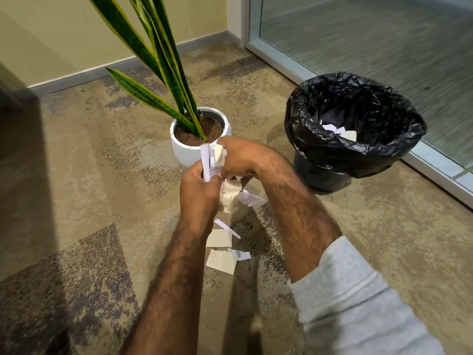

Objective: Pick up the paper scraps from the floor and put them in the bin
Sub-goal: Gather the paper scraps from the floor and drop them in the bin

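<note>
— So, why crouch over this patch of carpeted floor (102,201) at all?

— Because the litter lies right under the fingers (195,175), and the bin (332,160) stands off to the right of them and a little beyond, near enough to reach. Its black liner is folded out over the rim, so the mouth gapes wide. A few dropped pieces (340,131) lie at the bottom.

— And the potted plant (184,155)?

— It sits just beyond the fingers, its white pot partly hidden behind them. I would say it is only a neighbour here, though its long leaves lean over the work.

— What are the hands doing?

— Both are clamped on one bunch. The left hand (198,193) grips the paper scraps (208,160) from below, fingers curled round white strips that stand up out of the fist. The right hand (238,157) closes over the same bunch from the far side, touching the left. More bits hang beneath it; how its fingertips lie I cannot tell. To my eye, two hands press the scraps together so that nothing flutters loose on the way to the bin.

— Is the floor done?

— No. Several loose scraps (221,261), beige squares and thin white slips, lie on the carpet below and nearer than the fingers, between the two forearms. I judge this handful goes in first, and another gather is needed after.
</note>
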`<act>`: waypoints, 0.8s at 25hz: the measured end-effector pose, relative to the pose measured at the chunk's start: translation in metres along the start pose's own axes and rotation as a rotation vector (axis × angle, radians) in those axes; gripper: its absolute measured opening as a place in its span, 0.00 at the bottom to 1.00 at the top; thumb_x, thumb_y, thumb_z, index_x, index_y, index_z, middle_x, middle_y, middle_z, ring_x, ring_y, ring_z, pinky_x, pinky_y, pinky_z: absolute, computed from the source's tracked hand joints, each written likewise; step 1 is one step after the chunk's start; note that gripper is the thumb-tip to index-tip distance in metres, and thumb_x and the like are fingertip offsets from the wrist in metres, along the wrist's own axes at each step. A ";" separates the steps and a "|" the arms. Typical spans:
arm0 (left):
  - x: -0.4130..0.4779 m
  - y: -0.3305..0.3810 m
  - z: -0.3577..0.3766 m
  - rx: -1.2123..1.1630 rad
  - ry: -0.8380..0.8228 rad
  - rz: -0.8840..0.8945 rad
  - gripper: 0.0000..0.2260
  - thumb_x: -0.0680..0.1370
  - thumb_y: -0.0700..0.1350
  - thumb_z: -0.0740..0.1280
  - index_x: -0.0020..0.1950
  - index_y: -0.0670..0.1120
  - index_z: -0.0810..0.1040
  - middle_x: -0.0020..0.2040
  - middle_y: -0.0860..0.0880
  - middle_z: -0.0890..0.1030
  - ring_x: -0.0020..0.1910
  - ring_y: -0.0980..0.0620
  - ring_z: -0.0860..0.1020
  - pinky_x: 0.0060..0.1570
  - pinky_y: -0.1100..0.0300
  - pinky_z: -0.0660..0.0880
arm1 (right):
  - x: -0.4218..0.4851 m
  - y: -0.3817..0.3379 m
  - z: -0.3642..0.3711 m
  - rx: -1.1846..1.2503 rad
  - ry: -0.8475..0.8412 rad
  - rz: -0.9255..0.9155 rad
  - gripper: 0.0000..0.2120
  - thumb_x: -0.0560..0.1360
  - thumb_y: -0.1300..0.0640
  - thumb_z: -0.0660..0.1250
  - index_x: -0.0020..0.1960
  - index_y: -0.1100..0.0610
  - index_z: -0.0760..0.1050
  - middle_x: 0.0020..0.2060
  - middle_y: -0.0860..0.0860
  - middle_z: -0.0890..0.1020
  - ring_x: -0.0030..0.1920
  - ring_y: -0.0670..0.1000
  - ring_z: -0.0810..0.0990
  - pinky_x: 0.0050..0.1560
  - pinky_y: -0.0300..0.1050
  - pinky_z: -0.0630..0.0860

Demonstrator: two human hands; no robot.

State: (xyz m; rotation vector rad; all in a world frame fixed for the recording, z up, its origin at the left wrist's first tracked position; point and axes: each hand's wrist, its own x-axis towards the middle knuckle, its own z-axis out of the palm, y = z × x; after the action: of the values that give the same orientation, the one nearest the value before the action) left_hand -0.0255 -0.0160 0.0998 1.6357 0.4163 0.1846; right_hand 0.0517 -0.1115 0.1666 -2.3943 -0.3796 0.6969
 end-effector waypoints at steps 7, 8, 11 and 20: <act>0.016 0.071 0.043 -0.117 -0.063 0.106 0.12 0.77 0.37 0.71 0.60 0.46 0.84 0.51 0.47 0.88 0.51 0.42 0.86 0.52 0.38 0.82 | -0.030 -0.014 -0.085 -0.077 0.175 -0.008 0.23 0.71 0.68 0.73 0.62 0.57 0.72 0.50 0.54 0.80 0.44 0.53 0.84 0.32 0.45 0.84; 0.020 0.082 0.053 -0.109 -0.076 0.125 0.13 0.77 0.37 0.70 0.60 0.46 0.84 0.51 0.47 0.88 0.52 0.44 0.86 0.53 0.40 0.82 | -0.035 -0.013 -0.099 -0.091 0.208 0.000 0.23 0.71 0.68 0.73 0.62 0.56 0.72 0.49 0.53 0.80 0.43 0.52 0.84 0.30 0.43 0.83; 0.033 0.115 0.093 -0.098 -0.124 0.189 0.13 0.76 0.35 0.69 0.59 0.45 0.84 0.50 0.46 0.87 0.50 0.44 0.86 0.52 0.42 0.83 | -0.048 0.000 -0.143 -0.165 0.325 0.045 0.16 0.71 0.67 0.73 0.55 0.56 0.76 0.41 0.52 0.81 0.34 0.49 0.83 0.22 0.38 0.76; 0.060 0.149 0.216 0.039 -0.216 0.260 0.11 0.76 0.35 0.66 0.54 0.43 0.84 0.47 0.44 0.86 0.48 0.43 0.84 0.48 0.46 0.83 | -0.045 0.080 -0.220 -0.274 0.514 0.204 0.11 0.70 0.64 0.72 0.52 0.60 0.80 0.43 0.58 0.85 0.38 0.56 0.85 0.35 0.50 0.84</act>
State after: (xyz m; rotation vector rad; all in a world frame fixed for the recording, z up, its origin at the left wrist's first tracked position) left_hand 0.1316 -0.2018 0.2144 1.7247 0.0416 0.1926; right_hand 0.1466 -0.2968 0.2830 -2.7816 -0.0124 0.0946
